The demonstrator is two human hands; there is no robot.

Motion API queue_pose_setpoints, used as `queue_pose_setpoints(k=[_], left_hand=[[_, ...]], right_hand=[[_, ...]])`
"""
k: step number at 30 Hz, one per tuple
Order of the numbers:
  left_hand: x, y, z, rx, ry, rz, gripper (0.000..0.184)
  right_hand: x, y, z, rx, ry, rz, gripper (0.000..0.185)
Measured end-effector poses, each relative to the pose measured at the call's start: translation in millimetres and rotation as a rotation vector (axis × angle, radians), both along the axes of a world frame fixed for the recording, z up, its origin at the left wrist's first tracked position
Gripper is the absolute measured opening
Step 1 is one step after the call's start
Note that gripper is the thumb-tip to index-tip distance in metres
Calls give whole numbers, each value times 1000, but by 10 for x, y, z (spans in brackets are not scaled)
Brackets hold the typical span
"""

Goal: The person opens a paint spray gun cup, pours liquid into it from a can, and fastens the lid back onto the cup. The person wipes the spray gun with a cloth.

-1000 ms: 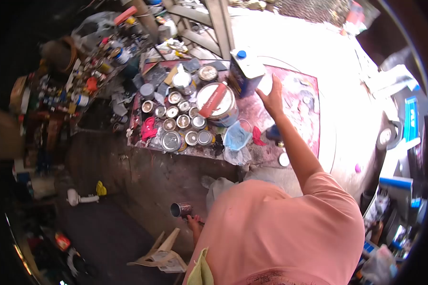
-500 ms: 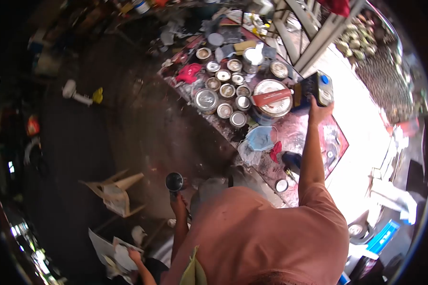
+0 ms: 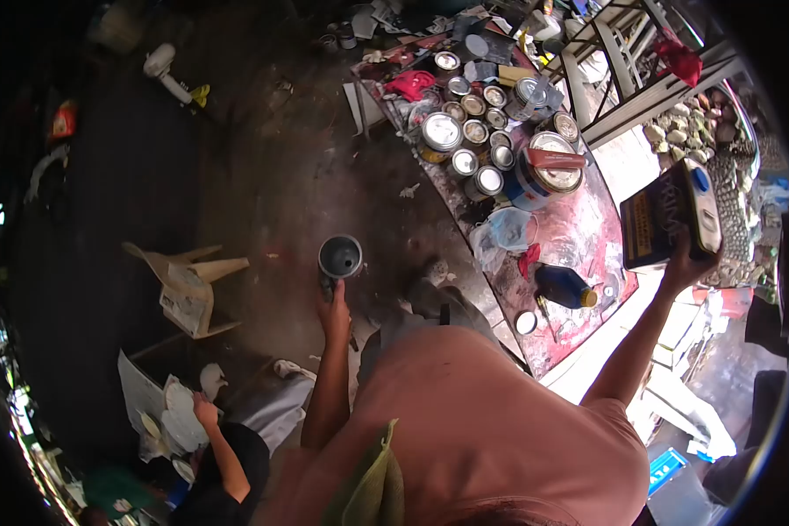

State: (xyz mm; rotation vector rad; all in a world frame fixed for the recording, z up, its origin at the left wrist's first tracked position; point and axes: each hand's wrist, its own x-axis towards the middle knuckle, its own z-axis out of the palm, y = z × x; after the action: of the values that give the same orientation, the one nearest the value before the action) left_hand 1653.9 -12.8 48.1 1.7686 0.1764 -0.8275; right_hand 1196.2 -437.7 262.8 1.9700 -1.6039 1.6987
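Observation:
My left hand is wrapped round the handle of a metal cup with a dark inside, held over the floor. At the right, my right hand grips a dark rectangular can with a blue cap, raised beyond the table's edge. On the red-stained table stand several small round paint cans and a large paint can with a red strip across its lid. A dark bottle with a yellow cap lies nearer me, by a blue face mask.
A co-worker's hand touches pale sheets at the lower left. An overturned-looking pale stool is on the dark floor. Past the table stand a metal frame and a pile of stones.
My right hand has taken hold of the dark can and lifted it off the table to the right. The view has turned, and the cup now appears higher in view, its opening facing up.

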Motion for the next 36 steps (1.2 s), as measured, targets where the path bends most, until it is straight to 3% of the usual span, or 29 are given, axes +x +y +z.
queue_pose_setpoints(k=[1, 2, 7, 10, 13, 17, 23, 33, 36], left_hand=[[-12, 3, 17, -77, -35, 11, 35], [-15, 21, 33, -154, -75, 26, 34], [20, 368, 270, -306, -152, -46, 57], [26, 675, 445, -385, -78, -19, 73], [-12, 961, 507, -419, -169, 29, 66], [-44, 1358, 652, -417, -211, 70, 72], [-85, 1955, 945, -248, -197, 115, 81], [-252, 2389, 739, -143, -324, 210, 95], [-296, 2464, 965, -126, -152, 182, 97]], right_hand=[[25, 124, 174, 10, -59, 36, 92], [58, 298, 359, 54, 25, -100, 89], [822, 1150, 846, 4, -42, 197, 86], [1170, 1524, 770, -12, 47, 445, 86], [1511, 1900, 531, 101, 74, 628, 95], [2038, 2330, 230, 338, 68, 892, 99], [2786, 2922, 316, 207, 448, 1222, 101], [3641, 3681, 688, -120, 968, 1564, 92], [3788, 3847, 733, -173, 1076, 1600, 89]])
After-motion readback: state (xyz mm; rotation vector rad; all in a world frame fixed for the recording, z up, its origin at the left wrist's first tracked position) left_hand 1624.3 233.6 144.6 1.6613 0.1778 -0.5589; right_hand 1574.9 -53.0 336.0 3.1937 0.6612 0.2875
